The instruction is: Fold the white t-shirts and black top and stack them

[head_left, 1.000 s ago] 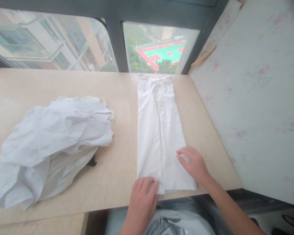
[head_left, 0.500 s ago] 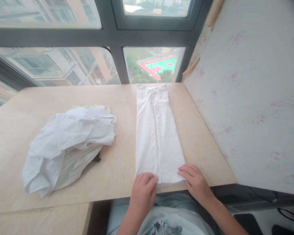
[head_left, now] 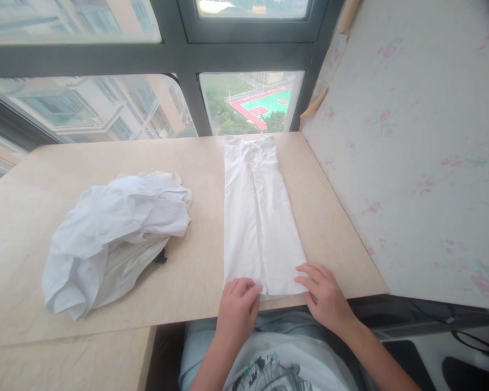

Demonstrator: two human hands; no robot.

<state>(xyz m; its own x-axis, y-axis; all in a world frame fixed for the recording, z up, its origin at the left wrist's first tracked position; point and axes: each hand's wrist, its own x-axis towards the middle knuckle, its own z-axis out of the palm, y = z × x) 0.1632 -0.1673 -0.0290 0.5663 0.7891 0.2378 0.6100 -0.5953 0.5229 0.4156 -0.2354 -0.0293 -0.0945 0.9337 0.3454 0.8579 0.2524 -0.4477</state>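
Note:
A white garment (head_left: 250, 217), folded into a long strip, lies flat on the light wooden tabletop, narrower at the window end and wider at the hem near me. At the hem's left corner, the fingers and thumb of my left hand (head_left: 239, 307) are curled closed on the cloth. My right hand (head_left: 326, 298) rests at the right corner, its fingers spread and their tips touching the fabric by the edge. What lies beneath the fingertips is hidden.
To the left sits a crumpled pile of white and cream clothes (head_left: 118, 233), with a small black piece (head_left: 161, 257) poking out. Windows with a dark frame (head_left: 183, 60) stand behind the table (head_left: 206, 217). A floral-papered wall (head_left: 411, 163) borders the right side.
The whole view has shifted slightly, so the table and garment appear a little higher. Both hands stay at the hem corners, and the cloth keeps its folded shape.

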